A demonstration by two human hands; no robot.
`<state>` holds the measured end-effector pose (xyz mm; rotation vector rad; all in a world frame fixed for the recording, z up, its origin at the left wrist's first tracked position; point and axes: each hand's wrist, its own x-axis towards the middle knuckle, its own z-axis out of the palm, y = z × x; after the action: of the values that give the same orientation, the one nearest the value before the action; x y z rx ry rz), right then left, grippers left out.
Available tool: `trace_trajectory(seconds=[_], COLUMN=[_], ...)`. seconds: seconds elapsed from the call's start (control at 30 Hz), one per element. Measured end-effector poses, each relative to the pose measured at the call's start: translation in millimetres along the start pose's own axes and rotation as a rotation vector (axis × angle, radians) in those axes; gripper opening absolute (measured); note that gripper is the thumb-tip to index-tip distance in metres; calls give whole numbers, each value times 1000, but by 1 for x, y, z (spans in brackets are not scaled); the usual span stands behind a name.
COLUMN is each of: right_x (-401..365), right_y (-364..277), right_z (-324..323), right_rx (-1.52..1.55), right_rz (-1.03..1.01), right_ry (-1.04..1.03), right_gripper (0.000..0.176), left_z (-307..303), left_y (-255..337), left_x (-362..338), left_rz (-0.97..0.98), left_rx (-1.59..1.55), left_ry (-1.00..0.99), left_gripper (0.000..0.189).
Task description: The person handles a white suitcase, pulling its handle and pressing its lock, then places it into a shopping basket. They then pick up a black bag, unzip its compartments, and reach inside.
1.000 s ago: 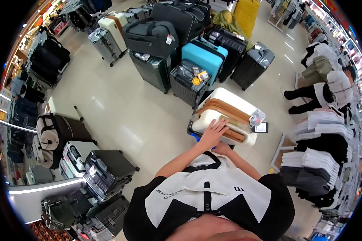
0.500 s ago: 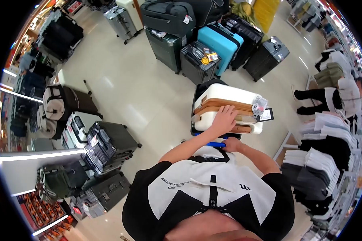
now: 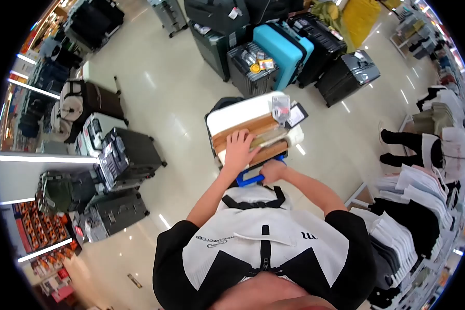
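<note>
White case (image 3: 245,109) on a dark base (image 3: 225,102): rests the left hand (image 3: 238,149) on its brown band (image 3: 261,124), fingers slightly spread, gripping nothing; curls the right hand (image 3: 274,170) tight round the blue handle (image 3: 250,180) at the base's near edge.

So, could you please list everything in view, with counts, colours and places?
White suitcase: one, white and brown, centre.
Handle: one, blue, by the suitcase.
Tags: two, clear and dark-edged, suitcase's right end.
Turquoise suitcase: one, turquoise, beyond it.
Dark suitcases: at least four, near-black, beside the turquoise one.
Soft bags: two, black, top centre.
Silver suitcase: one, grey, top left.
Yellow wrap: one, yellow, top right.
Luggage: several, black, white and brown, left.
Clothes: many, white, grey, black, right and top left.
Legs: one pair, black-clad, right.
Floor: one, pale, throughout.
Shirt: one, black and white, bottom.
Left hand: one, bare, on suitcase.
Right hand: one, bare, gripping the handle.
</note>
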<state>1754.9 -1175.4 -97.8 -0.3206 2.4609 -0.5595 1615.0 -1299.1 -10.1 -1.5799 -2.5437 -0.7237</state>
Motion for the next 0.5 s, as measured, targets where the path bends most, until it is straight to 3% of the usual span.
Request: trace_trajectory(seconds=[0.5], right_x=[73], right_y=[74], right_z=[-92], right_rx=[-194], right_rz=[-247], right_ry=[193], right_gripper=[33], left_z=[-2], left_y=[-65], left_x=[70], left_rz=[-245], left_rx=[66], left_ry=[176], left_gripper=[34])
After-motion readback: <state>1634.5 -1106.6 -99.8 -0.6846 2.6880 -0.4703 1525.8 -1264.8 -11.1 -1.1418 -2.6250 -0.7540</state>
